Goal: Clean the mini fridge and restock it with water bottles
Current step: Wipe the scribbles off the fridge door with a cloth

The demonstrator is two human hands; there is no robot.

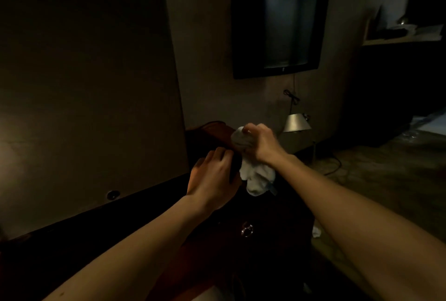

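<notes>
1. The right hand (261,142) is gripping a bunched white cloth (255,175), fingers curled round it, above the dark worktop (277,204); the cloth's loose end is hanging down.
2. The left hand (213,177) is resting at the cloth's left side, fingers bent; whether it is pinching anything I cannot tell — too dark.
3. No fridge interior or water bottles are showing; the large panel (91,83) at the left edge may be its door.
4. Risk, as I judge it: the dangling end could snag or drag — poor light is hiding it.
</notes>
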